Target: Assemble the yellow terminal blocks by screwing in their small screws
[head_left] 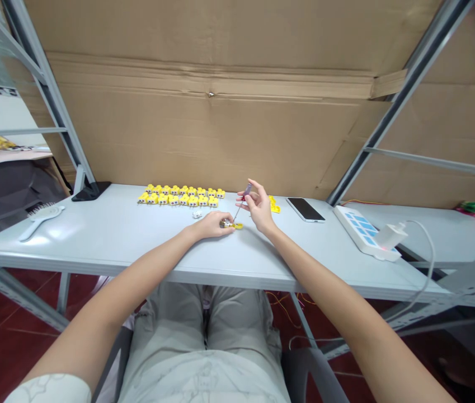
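Observation:
My left hand (212, 225) rests on the grey table (115, 235), its fingers closed round a small yellow part (232, 225) with a metal piece. My right hand (257, 206) pinches a thin screwdriver (241, 202) by its red and clear handle. The screwdriver stands tilted, its tip down on the yellow part. Behind my hands, several yellow parts (180, 195) lie in two rows near the back of the table. One more yellow part (274, 205) shows just right of my right hand.
A dark phone (305, 209) lies flat right of my hands. A white power strip (365, 234) with a plugged charger and cable sits farther right. A white hairbrush (41, 219) lies at the left. Cardboard (220, 112) walls the back between metal shelf posts.

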The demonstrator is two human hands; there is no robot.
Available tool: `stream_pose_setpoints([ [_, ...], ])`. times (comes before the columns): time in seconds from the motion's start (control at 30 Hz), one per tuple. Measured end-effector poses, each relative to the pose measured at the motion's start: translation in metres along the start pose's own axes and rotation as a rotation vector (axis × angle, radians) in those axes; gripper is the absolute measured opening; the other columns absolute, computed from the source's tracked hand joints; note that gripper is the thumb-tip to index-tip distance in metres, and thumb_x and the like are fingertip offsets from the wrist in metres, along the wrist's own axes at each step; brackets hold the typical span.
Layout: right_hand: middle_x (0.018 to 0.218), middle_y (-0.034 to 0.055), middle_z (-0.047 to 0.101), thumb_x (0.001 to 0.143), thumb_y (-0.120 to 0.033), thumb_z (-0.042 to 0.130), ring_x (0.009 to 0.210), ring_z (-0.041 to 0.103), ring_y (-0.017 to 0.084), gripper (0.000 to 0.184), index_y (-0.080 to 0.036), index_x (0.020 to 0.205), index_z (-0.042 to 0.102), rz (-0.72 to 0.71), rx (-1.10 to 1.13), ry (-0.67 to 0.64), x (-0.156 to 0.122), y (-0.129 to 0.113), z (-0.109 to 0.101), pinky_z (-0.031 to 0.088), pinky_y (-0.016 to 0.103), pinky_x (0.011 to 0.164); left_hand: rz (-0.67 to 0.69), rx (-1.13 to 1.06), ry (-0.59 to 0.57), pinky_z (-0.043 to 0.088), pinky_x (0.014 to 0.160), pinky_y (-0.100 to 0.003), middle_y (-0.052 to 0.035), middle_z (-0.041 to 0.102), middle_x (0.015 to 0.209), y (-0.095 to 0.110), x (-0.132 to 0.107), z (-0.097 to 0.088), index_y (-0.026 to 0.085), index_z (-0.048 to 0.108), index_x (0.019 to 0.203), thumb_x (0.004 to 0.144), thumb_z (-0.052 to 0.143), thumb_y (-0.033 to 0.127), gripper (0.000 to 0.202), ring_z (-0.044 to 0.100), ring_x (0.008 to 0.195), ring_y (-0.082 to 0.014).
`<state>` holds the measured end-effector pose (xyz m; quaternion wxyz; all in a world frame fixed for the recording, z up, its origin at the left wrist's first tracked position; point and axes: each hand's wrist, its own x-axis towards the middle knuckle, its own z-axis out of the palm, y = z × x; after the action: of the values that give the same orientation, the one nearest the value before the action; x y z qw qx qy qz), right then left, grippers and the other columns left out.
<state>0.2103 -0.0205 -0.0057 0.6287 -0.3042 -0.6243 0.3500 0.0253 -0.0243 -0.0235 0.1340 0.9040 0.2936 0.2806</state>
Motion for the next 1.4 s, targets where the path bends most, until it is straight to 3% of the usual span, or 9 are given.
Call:
stream_pose_setpoints([
  [0.43, 0.093, 0.0015, 0.064, 0.079, -0.041, 0.065, 0.083, 0.066, 0.018, 0.059, -0.034, 0.134, 0.044, -0.031, -0.059, -0.025, -0.002, -0.001, 0.003, 0.061, 0.042, 0.078, -0.004, -0.002, -0.020, 0.048, 0.075, -0.029, -0.0044, 0.069, 0.086, -0.002, 0.000, -0.001, 0.018, 0.063, 0.091, 0.082, 0.063, 0.036, 0.021, 0.063, 0.076, -0.0179],
  [0.67, 0.088, 0.0009, 0.062, 0.080, -0.045, 0.065, 0.079, 0.064, 0.018, 0.058, -0.033, 0.134, 0.045, -0.089, -0.147, -0.038, -0.003, -0.002, 0.006, 0.062, 0.041, 0.074, -0.042, -0.040, 0.001, 0.051, 0.080, -0.032, -0.0077, 0.068, 0.101, -0.005, -0.001, 0.001, 0.018, 0.055, 0.098, 0.080, 0.066, 0.042, 0.032, 0.065, 0.088, -0.0204],
  [0.87, 0.101, 0.0039, 0.063, 0.086, -0.049, 0.056, 0.081, 0.064, 0.015, 0.046, -0.032, 0.128, 0.045, -0.105, -0.121, -0.034, -0.004, -0.006, 0.009, 0.061, 0.038, 0.075, -0.058, -0.029, -0.011, 0.051, 0.083, -0.033, -0.0085, 0.070, 0.102, -0.005, 0.000, 0.001, 0.017, 0.060, 0.100, 0.080, 0.067, 0.041, 0.032, 0.066, 0.088, -0.0203],
  [1.07, 0.080, -0.0033, 0.051, 0.080, -0.049, 0.065, 0.072, 0.059, 0.014, 0.042, -0.030, 0.114, 0.050, -0.184, -0.204, 0.008, -0.002, -0.012, 0.012, 0.062, 0.033, 0.062, -0.075, -0.042, -0.021, 0.051, 0.082, -0.031, -0.0085, 0.071, 0.104, -0.007, 0.001, 0.002, 0.016, 0.064, 0.102, 0.080, 0.068, 0.042, 0.035, 0.067, 0.088, -0.0199],
  [1.27, 0.097, 0.0027, 0.060, 0.086, -0.053, 0.055, 0.078, 0.063, 0.015, 0.038, -0.029, 0.114, 0.048, -0.209, -0.224, -0.025, -0.004, -0.013, 0.020, 0.062, 0.036, 0.071, -0.077, -0.070, -0.023, 0.051, 0.081, -0.030, -0.0092, 0.072, 0.103, -0.008, 0.002, 0.003, 0.015, 0.067, 0.102, 0.079, 0.069, 0.044, 0.037, 0.067, 0.089, -0.0201],
  [1.4, 0.081, -0.0028, 0.056, 0.084, -0.054, 0.059, 0.067, 0.061, 0.013, 0.039, -0.029, 0.112, 0.048, -0.186, -0.219, -0.012, -0.001, -0.013, 0.020, 0.062, 0.035, 0.066, -0.092, -0.070, -0.023, 0.051, 0.081, -0.029, -0.0085, 0.073, 0.103, -0.007, 0.002, 0.003, 0.015, 0.068, 0.102, 0.078, 0.070, 0.042, 0.036, 0.067, 0.089, -0.0199],
])
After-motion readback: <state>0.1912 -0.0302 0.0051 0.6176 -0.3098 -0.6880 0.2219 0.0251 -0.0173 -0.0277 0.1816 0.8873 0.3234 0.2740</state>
